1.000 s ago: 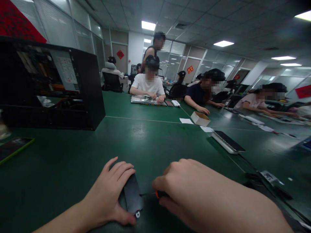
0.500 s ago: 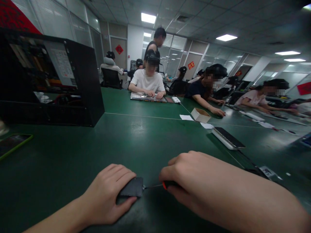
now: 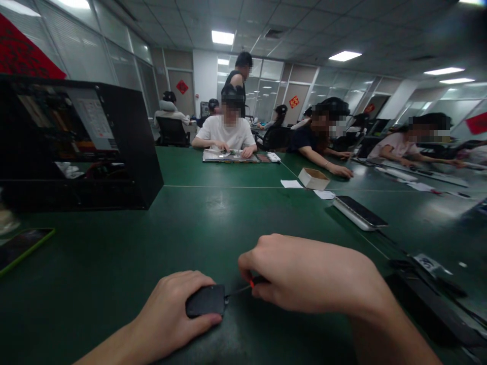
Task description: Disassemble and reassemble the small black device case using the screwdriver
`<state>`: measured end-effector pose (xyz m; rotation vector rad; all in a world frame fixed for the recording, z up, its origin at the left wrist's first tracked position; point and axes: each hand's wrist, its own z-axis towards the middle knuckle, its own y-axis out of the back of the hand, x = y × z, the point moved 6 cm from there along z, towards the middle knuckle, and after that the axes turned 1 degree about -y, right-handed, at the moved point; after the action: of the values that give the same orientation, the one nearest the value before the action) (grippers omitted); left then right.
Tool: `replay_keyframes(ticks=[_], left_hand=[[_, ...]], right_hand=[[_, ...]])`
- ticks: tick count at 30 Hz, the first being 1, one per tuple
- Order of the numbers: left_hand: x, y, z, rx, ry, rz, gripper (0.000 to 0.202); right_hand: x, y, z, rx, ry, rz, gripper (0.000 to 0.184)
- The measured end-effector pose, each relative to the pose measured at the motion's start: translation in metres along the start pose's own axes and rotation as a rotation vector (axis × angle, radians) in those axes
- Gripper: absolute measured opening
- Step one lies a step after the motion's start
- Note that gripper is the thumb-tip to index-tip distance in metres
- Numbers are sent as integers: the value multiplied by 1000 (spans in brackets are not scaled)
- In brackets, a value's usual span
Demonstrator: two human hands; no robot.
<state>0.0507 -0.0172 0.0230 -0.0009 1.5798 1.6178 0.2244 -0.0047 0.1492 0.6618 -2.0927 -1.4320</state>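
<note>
A dark grey flat block (image 3: pixel 205 301) with rounded corners and a small metal fitting at its right end is held by my left hand (image 3: pixel 177 304), thumb below and fingers over the top. My right hand (image 3: pixel 292 276) is closed around a black handle with a red collar (image 3: pixel 251 283), apparently a screwdriver, mostly hidden by the fingers. A thin dark line, like a shaft, runs from this collar to the block's metal end. Both hands are low over the green table (image 3: pixel 213 238).
An open black computer case (image 3: pixel 133 137) stands at left, near a green-edged phone (image 3: pixel 26 246). At right are a phone on a white power strip (image 3: pixel 359 213), a small box (image 3: pixel 314 179), papers (image 3: pixel 291 183) and black cables (image 3: pixel 426 304). Several people sit around.
My right wrist has bent, its forearm now coming from lower down. Both hands keep their holds. The view has tilted slightly upward.
</note>
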Motion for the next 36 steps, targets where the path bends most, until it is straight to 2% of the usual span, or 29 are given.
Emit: replay_keyframes(ticks=[9, 16, 22, 27, 36], left_hand=[[-8, 4, -2, -51, -167, 118, 38], [-8, 6, 1, -44, -139, 38, 33], [-9, 6, 2, -12, -143, 14, 32], [-11, 6, 2, -13, -177, 20, 33], [-10, 6, 3, 6, -165, 35, 34]], right_hand=[[6, -1, -3, 17, 44, 39, 25], [3, -4, -8, 64, 47, 77, 24], [14, 0, -9, 59, 103, 66, 26], [6, -1, -9, 51, 61, 54, 27], [2, -2, -7, 85, 103, 69, 26]])
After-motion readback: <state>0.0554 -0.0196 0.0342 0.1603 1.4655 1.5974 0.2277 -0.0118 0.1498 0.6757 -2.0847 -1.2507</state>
